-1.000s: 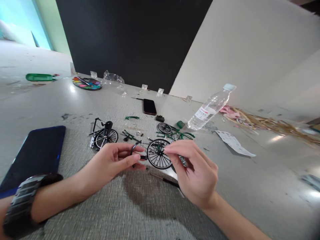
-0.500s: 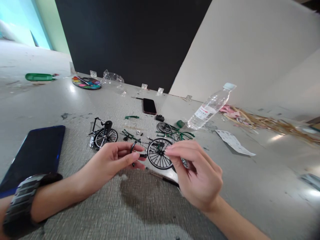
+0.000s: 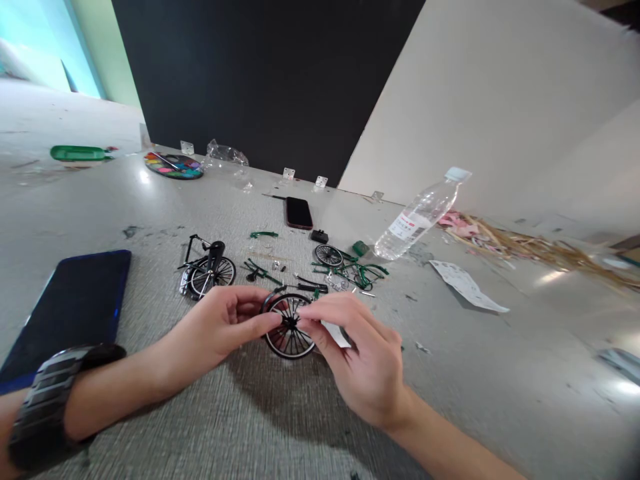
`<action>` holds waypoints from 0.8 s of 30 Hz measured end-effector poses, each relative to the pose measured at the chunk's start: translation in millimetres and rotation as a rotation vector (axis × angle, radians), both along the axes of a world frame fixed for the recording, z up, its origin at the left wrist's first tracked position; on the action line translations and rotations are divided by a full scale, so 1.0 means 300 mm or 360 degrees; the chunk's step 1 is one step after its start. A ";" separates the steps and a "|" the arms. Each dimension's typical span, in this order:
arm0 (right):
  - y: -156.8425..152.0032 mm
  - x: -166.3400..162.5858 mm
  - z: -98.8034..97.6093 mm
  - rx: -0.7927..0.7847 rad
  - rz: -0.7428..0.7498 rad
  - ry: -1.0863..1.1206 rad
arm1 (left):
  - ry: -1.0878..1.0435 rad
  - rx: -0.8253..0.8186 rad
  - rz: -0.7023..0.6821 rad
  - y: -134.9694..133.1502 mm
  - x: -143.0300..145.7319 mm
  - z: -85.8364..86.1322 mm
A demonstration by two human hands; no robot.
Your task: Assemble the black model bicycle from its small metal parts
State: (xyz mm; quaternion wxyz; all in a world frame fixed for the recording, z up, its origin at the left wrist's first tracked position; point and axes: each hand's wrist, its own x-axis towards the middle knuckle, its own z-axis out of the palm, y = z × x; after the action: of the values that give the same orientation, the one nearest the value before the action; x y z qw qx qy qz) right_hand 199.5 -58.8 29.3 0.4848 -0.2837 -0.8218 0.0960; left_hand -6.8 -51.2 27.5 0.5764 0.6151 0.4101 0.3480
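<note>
A small spoked model bicycle wheel (image 3: 289, 325) is held between both hands just above the grey table (image 3: 250, 427). My left hand (image 3: 225, 325) pinches a curved black part (image 3: 274, 297) that arcs over the wheel's left rim. My right hand (image 3: 356, 351) pinches the wheel at its hub from the right. Behind them lie a part-built black model bicycle (image 3: 207, 270), a green model frame with a small wheel (image 3: 345, 265) and several loose small parts (image 3: 265, 267).
A dark blue phone (image 3: 70, 310) lies at the left near my wrist, a second phone (image 3: 299, 213) farther back. A clear plastic bottle (image 3: 420, 213) leans at right beside a paper sheet (image 3: 467, 285). A paint palette (image 3: 174, 166) and a green tray (image 3: 77, 154) sit far left.
My right hand has brought the spoked wheel leftward and nearer, up against the curved black part in my left hand. The screwdriver that lay under my right hand is now hidden.
</note>
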 end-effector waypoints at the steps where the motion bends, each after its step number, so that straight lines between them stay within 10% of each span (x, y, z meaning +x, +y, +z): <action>1: 0.000 0.001 0.000 -0.0015 -0.0011 0.0002 | -0.0010 0.0003 0.0016 0.000 -0.001 -0.001; 24: 0.009 0.009 0.008 -0.0026 0.0087 -0.0091 | -0.0115 0.0018 0.0159 -0.005 -0.001 -0.025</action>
State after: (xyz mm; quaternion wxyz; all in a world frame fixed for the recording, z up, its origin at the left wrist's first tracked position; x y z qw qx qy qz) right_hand 202.0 -56.2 31.6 0.4560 -0.2677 -0.8419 0.1076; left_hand -7.1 -52.8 19.8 0.5692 0.5841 0.4173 0.4008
